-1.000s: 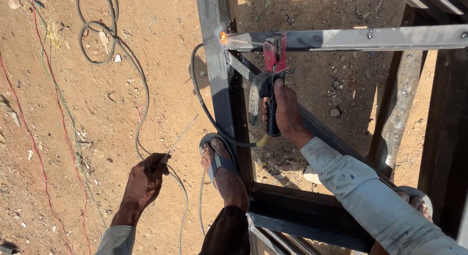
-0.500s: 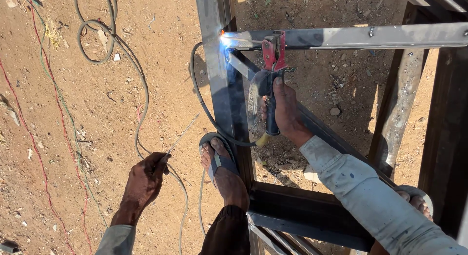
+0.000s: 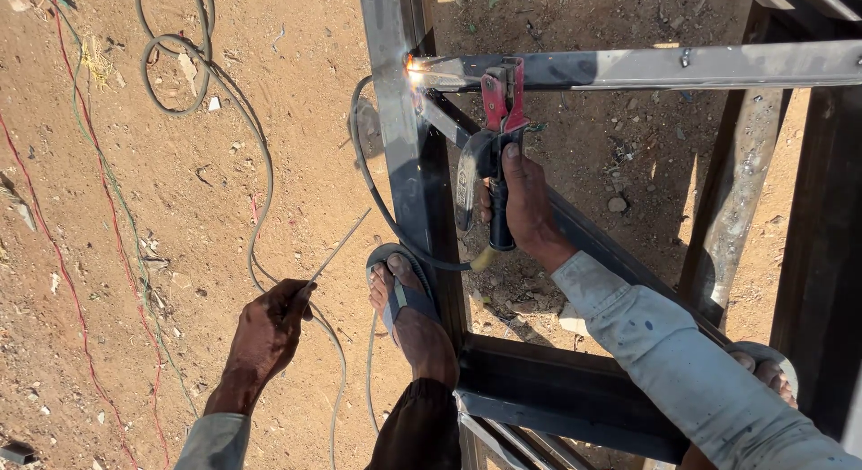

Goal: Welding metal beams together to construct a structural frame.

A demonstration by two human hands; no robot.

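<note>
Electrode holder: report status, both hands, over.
Right hand clamped on red electrode holder, arc sparking at frame joint. Left hand pinching spare welding rods, off the frame. Cable loops by sandalled foot.

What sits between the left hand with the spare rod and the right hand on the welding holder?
In the head view, a sandalled foot and upright steel bar.

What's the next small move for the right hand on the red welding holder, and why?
Probably hold the arc on the corner a moment longer. The right hand grips the red welding electrode holder, and a spark glows where the grey horizontal steel bar meets the grey upright steel post. The left hand holds a thin spare welding rod off to the side.
</note>
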